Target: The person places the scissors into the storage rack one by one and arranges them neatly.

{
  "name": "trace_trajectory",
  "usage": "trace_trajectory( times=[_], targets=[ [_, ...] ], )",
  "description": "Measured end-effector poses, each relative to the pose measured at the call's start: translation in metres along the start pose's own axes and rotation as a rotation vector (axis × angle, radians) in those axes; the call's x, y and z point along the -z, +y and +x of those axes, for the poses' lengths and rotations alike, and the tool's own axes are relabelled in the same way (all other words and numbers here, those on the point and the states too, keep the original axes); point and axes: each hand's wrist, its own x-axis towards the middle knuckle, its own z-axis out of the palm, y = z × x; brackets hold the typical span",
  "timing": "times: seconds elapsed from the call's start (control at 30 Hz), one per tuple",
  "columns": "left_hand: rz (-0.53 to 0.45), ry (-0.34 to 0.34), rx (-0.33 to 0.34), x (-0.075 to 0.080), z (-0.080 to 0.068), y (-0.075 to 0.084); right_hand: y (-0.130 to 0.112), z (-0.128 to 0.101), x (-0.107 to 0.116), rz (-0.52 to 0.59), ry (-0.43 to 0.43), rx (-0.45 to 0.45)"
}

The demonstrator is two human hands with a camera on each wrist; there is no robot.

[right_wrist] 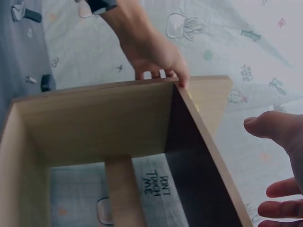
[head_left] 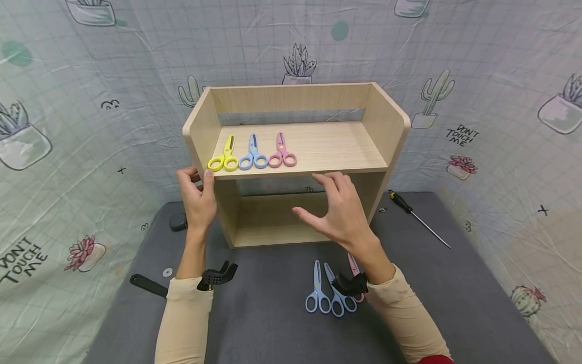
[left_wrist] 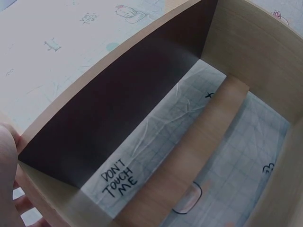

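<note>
A wooden shelf unit (head_left: 295, 151) is standing on the grey surface (head_left: 273, 328), right in front of the person. The left hand (head_left: 198, 194) is gripping its left side panel — thumb curled over the front edge, fingers round the outside. The right hand (head_left: 338, 212) is hovering just before the shelf's front edge, fingers spread and relaxed, holding nothing. On the shelf board, near the left hand, yellow scissors (head_left: 224, 155), blue scissors (head_left: 253, 153) and pink scissors (head_left: 282, 151) are lying side by side. More scissors (head_left: 328, 293) are lying on the surface beneath the right wrist — a screwdriver (head_left: 418, 217) off to the right.
</note>
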Motion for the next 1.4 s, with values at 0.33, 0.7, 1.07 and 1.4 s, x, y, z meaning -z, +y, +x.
trace_trajectory(
  times=[0.33, 0.7, 1.07, 1.4],
  targets=[
    [0.006, 0.007, 0.000, 0.000, 0.000, -0.003, 0.007, -0.037, -0.005, -0.014, -0.051, 0.000],
    [-0.024, 0.011, 0.005, -0.002, 0.001, -0.002, 0.020, -0.084, -0.007, -0.054, -0.189, -0.090],
    [-0.017, 0.005, 0.018, -0.002, 0.000, -0.001, 0.026, -0.119, -0.016, -0.071, -0.259, -0.070],
    [-0.004, 0.016, 0.014, -0.002, 0.000, -0.001, 0.027, -0.150, -0.031, -0.107, -0.325, -0.106]
  ],
)
